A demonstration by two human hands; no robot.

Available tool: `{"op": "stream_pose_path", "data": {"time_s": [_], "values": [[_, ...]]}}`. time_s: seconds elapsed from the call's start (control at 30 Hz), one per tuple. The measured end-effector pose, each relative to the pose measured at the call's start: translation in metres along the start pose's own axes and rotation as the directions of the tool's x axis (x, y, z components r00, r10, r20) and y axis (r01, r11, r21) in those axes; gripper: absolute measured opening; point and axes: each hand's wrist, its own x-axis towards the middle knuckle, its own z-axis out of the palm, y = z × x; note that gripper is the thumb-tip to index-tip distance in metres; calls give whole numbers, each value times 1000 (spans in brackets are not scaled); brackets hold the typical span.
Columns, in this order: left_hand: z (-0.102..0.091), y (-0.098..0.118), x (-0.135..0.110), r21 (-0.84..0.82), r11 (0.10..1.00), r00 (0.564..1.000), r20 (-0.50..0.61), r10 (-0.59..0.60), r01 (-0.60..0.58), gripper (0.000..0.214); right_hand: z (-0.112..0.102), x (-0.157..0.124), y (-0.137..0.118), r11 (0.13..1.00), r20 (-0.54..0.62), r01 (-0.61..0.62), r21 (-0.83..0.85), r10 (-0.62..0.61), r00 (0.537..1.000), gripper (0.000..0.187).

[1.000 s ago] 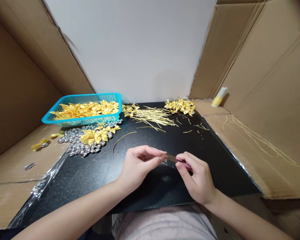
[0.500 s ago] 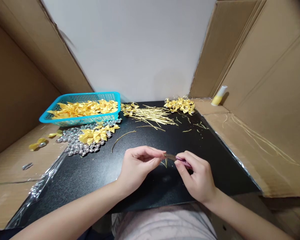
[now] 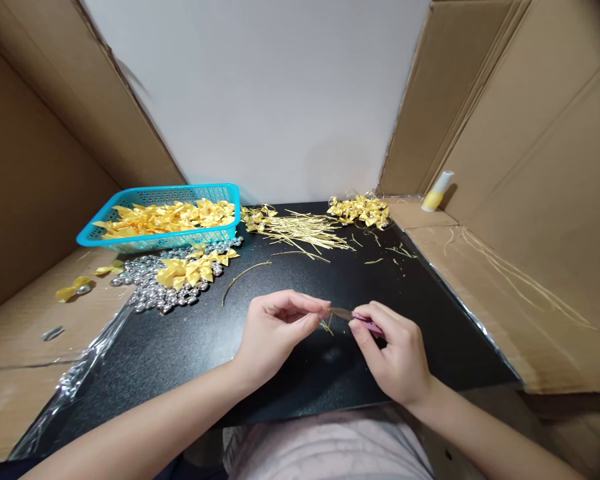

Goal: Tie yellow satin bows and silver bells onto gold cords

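Note:
My left hand point(image 3: 275, 330) is pinched shut over the near middle of the black mat point(image 3: 190, 340), its fingertips on something small where short gold wire ends point(image 3: 327, 326) hang down. My right hand point(image 3: 395, 357) is closed on a small pink-handled tool point(image 3: 360, 319) whose metal tip points left and meets the left fingertips. What the left fingers pinch is too small to name. Both hands hover just above the mat.
A turquoise basket point(image 3: 220, 233) of yellow ribbon bows stands at the back left. Silver bells point(image 3: 153, 288) with several bows on top lie beside it. Gold wire pieces point(image 3: 305, 230) and finished bows point(image 3: 361, 210) lie at the back. A glue bottle point(image 3: 437, 193) rests on the cardboard right.
The hands have stayed almost in place; the gold wire ends under the fingertips have shifted slightly.

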Motion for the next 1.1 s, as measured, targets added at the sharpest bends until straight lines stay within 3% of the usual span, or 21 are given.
{"op": "stream_pose_path", "data": {"time_s": [0.83,1.1], "values": [[-1,-1,0,39,997,997,24,68,-69,8,0,-1,0,998,-12,-60,-20,59,998,13],[2,2,1,24,999,1000,-4,24,-23,11,0,-1,1,997,19,-80,-9,81,997,13]]}}
